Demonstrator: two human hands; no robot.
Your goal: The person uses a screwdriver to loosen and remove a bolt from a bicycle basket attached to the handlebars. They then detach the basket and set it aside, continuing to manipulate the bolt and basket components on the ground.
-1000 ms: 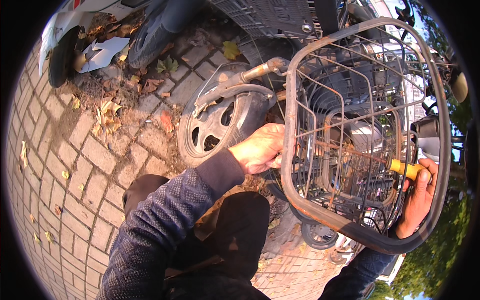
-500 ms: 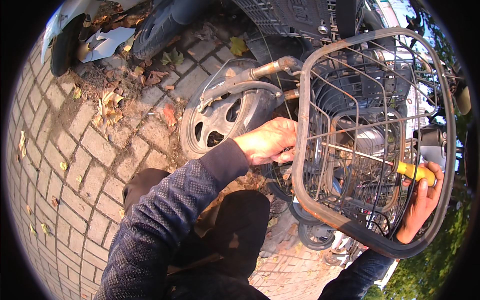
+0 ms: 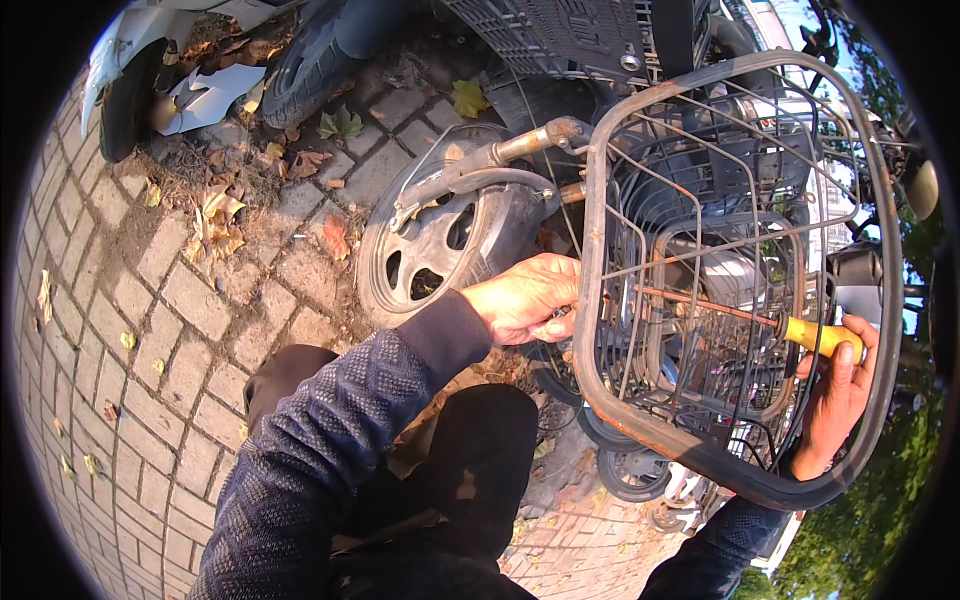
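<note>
A rusty wire basket [image 3: 690, 470] with a dark rim is at the right, on the front of a two-wheeled vehicle. My right hand [image 3: 836, 405], inside the basket's outline, grips the yellow handle of a screwdriver [image 3: 815, 336] with fingers and thumb. The screwdriver's long, thin shaft runs left through the basket toward its left side; its tip I cannot make out. At the outside of the basket's left rim, my left hand [image 3: 528, 298] is closed, thumb and fingers pinched together. What those fingers hold is hidden or too small to tell.
Left of the basket are a front wheel [image 3: 420, 262] and a rusty fork tube [image 3: 520, 146]. Dark cables hang by the basket. Another vehicle's tyre [image 3: 310, 75] stands at the top left. Dry leaves [image 3: 215, 220] lie on the brick paving [image 3: 190, 300]. Several more wheels appear lower down.
The view has shifted slightly, moving the basket a little left in the picture. My right fingers sit slightly differently on the screwdriver handle. The left hand stays at the rim.
</note>
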